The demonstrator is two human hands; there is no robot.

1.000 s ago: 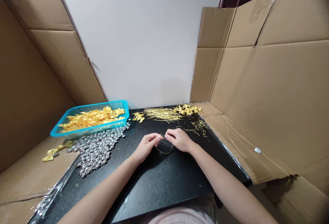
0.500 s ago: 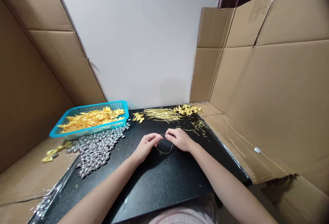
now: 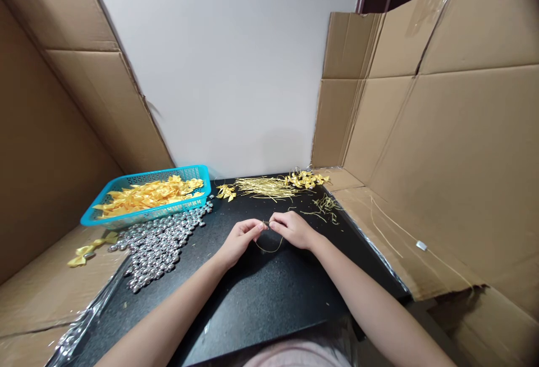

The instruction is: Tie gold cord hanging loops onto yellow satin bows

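Observation:
My left hand (image 3: pixel 240 238) and my right hand (image 3: pixel 292 228) meet over the middle of the black table (image 3: pixel 261 294). Both pinch a thin gold string (image 3: pixel 269 248), which hangs in a loop between the fingertips. The fingers of each hand are pressed together on the string's ends. A small dark bit sits where the fingertips meet; I cannot make out what it is.
A blue basket (image 3: pixel 197 171) of yellow ribbon bows stands at the back left. A heap of silver bells (image 3: pixel 158 243) lies in front of it. Gold strings (image 3: pixel 263 187) and finished bows (image 3: pixel 305 179) lie at the back. Cardboard walls (image 3: pixel 442 148) close in both sides.
The hands have barely moved; the fingertips have drawn slightly closer together and the loop hangs much the same.

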